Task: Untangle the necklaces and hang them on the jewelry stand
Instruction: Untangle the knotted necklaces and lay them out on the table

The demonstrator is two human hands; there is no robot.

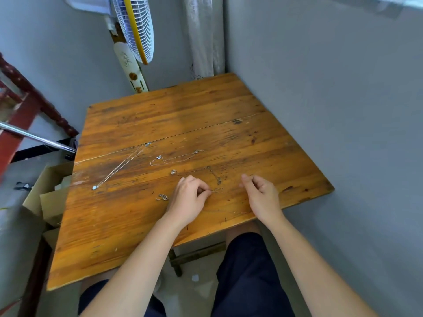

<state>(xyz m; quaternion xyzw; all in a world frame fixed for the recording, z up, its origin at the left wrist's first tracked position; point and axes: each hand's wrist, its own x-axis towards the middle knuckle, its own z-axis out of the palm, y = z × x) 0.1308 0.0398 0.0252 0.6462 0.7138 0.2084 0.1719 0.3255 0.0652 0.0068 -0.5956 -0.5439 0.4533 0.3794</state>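
Several thin silver necklaces lie on the wooden table (137, 236). One long chain (121, 167) runs straight from a clasp down to a pale pendant at the left. A second chain (176, 157) curves across the middle. A third necklace (214, 175) with a small pendant lies just beyond my hands. My left hand (190, 197) pinches the end of a fine chain (217, 190) between thumb and fingertips, with its other end (163, 197) lying left of the wrist. My right hand (258, 193) hovers to the right, fingers loosely curled, holding nothing. No jewelry stand is in view.
A standing fan (137, 28) is behind the table's far left corner. Grey walls close in at the back and right. Open cardboard boxes (48, 191) sit on the floor to the left, beside a metal bar (36, 136) and red wooden furniture (20, 106).
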